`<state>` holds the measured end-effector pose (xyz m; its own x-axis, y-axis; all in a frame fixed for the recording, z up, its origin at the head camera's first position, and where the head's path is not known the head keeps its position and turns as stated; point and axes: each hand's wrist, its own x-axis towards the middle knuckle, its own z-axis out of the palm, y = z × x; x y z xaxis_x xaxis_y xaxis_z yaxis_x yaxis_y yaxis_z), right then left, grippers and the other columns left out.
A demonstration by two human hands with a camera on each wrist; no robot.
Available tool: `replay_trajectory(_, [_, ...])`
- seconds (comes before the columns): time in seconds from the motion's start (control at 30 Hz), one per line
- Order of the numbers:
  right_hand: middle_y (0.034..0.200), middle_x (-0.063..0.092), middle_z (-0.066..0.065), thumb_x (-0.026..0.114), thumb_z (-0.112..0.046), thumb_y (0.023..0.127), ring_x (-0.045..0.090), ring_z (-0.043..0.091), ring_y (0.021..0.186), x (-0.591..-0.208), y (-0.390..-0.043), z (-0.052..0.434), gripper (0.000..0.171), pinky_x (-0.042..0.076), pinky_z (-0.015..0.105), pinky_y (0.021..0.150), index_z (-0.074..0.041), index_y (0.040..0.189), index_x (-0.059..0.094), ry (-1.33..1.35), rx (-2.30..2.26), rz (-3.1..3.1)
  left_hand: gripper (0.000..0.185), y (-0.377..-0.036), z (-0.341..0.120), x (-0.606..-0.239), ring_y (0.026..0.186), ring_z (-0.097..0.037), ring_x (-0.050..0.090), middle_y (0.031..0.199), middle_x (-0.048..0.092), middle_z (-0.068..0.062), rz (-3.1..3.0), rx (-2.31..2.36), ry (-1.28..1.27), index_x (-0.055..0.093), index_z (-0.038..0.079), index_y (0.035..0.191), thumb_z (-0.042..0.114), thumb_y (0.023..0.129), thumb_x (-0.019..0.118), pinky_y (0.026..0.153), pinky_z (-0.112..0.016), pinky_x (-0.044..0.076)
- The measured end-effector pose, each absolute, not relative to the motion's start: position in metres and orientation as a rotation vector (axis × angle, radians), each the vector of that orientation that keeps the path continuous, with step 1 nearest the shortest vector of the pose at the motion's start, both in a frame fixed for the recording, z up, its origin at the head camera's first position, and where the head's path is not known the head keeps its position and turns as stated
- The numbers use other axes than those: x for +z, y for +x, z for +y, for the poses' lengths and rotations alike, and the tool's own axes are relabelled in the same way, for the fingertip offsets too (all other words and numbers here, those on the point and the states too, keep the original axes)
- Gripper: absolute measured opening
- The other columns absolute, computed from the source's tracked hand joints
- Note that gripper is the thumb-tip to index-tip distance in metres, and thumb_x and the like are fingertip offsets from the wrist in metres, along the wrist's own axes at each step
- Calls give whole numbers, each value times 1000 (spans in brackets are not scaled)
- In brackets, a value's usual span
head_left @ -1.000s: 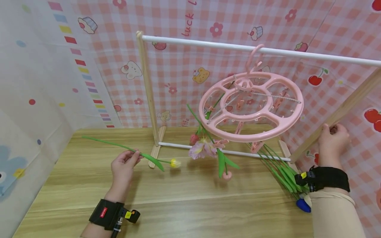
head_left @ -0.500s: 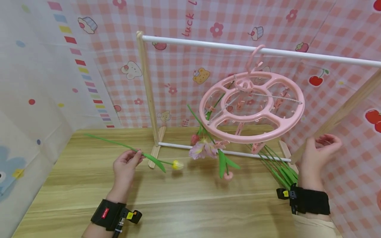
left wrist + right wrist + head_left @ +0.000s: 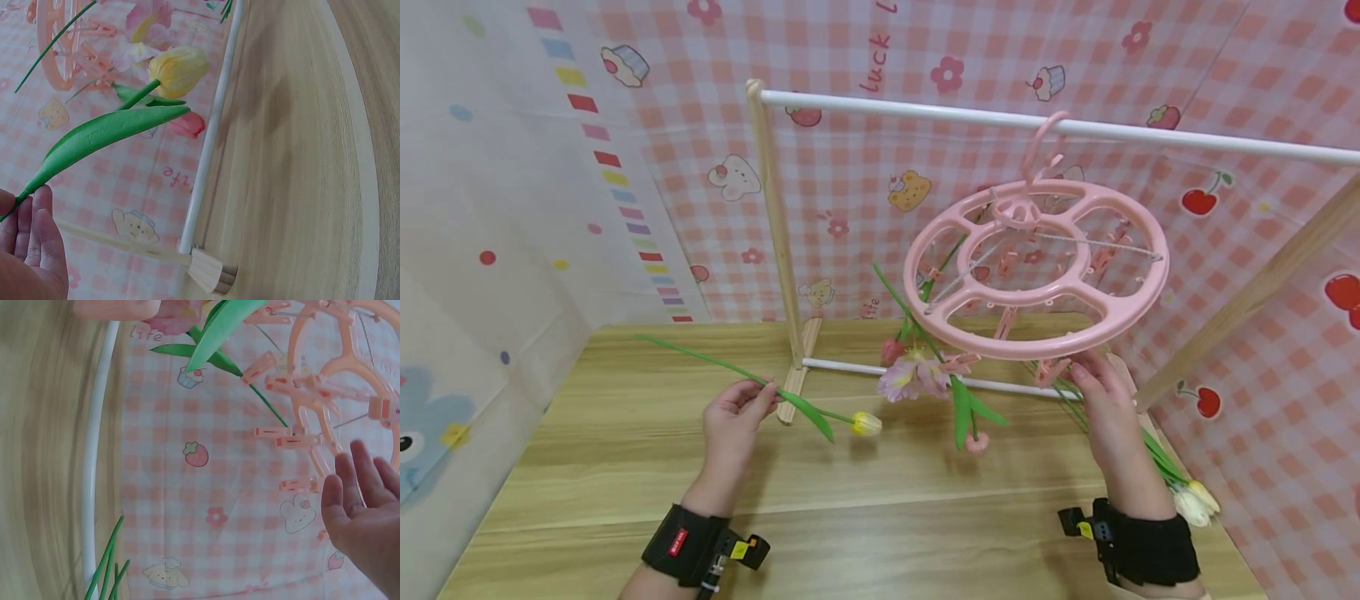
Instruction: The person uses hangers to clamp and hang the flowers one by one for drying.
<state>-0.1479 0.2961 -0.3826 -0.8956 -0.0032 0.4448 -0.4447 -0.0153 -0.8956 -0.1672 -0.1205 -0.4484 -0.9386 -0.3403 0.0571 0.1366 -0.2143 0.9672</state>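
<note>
Right hand [image 3: 1108, 408] has swung from beside the wooden post [image 3: 1247, 296] to the pink hanger [image 3: 1022, 348], fingers extended, nothing visibly held; puts a clip [image 3: 1051, 372] within reach, contact unclear. Left hand [image 3: 733, 417], shifted slightly right, pinches the yellow tulip [image 3: 867, 424] by its stem, left of the hanger, bloom unclipped.

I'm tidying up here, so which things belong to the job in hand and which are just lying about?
Seemingly in the job:
yellow tulip, pinched in the left fingers
pink hanger, right fingers near a clip
hanging flowers
rack bearing the hanger

Lying about or backdrop:
loose tulips on the table at right, perhaps for later
patterned cloth behind
</note>
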Motion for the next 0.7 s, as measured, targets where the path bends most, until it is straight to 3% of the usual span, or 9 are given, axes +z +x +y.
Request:
replay_trajectory(0.13, [91, 65, -7, 38, -3, 101, 57, 7, 97, -383, -148, 291, 31, 41, 21, 90, -10, 123, 59, 527, 1988, -1930, 10, -166, -116, -447, 69, -9, 69, 79, 71, 2, -1769, -2219, 220, 61, -11, 92, -4, 85, 65, 70, -23, 58])
replay_trajectory(0.27, [87, 65, -4, 39, 1, 99, 57, 10, 90, -385, -149, 287, 30, 45, 21, 84, -8, 117, 61, 560, 2017, -1864, 12, -166, -114, -446, 69, -8, 68, 80, 71, 0, -1785, -2223, 206, 61, -13, 93, -4, 85, 65, 69, -22, 58])
replay_trajectory(0.47, [91, 66, -4, 43, 4, 97, 59, 7, 87, -384, -148, 284, 31, 48, 18, 76, -8, 117, 63, 541, 2037, -1830, 17, -164, -111, -444, 68, -7, 68, 77, 70, 4, -1789, -2233, 195, 60, -15, 95, -3, 85, 66, 65, -20, 57])
replay_trajectory(0.7, [90, 66, -4, 51, 7, 93, 60, 7, 81, -380, -148, 277, 26, 51, 15, 68, -9, 107, 66, 405, 2051, -1793, 15, -161, -108, -443, 69, -7, 67, 78, 69, 6, -1832, -2226, 192, 61, -12, 94, -1, 85, 67, 65, -20, 57])
